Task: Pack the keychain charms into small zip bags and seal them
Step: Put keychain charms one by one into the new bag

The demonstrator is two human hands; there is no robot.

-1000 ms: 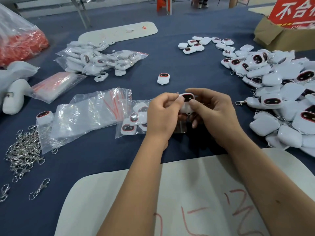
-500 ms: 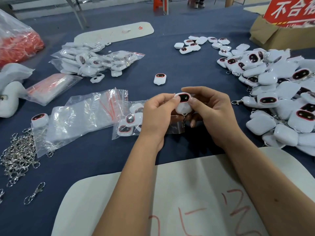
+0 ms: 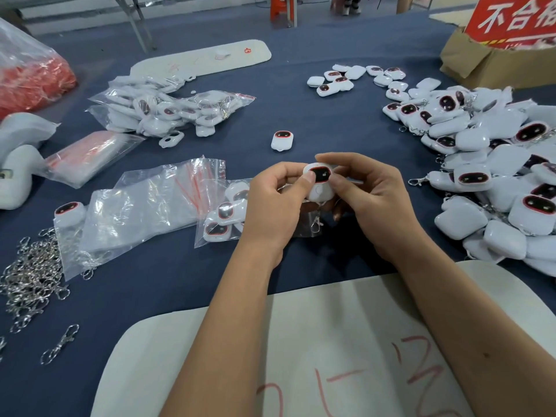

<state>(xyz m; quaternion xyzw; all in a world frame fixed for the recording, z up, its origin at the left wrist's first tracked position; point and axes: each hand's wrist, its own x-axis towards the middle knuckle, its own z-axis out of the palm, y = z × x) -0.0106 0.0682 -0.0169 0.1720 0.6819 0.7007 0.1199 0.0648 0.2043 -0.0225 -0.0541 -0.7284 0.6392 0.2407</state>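
Left hand (image 3: 270, 203) and right hand (image 3: 365, 194) both pinch one white plastic keychain charm with black face (image 3: 319, 183). Red sign (image 3: 511, 19) reads "不合", remainder cut off.

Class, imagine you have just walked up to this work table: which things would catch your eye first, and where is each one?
First, the two hands at the centre: the left hand and right hand together hold one white charm with a dark, red-rimmed face, its metal clip dangling below. Next, the big heap of white charms along the right edge of the blue table. On the left lie clear zip bags and a tangle of silver clips.
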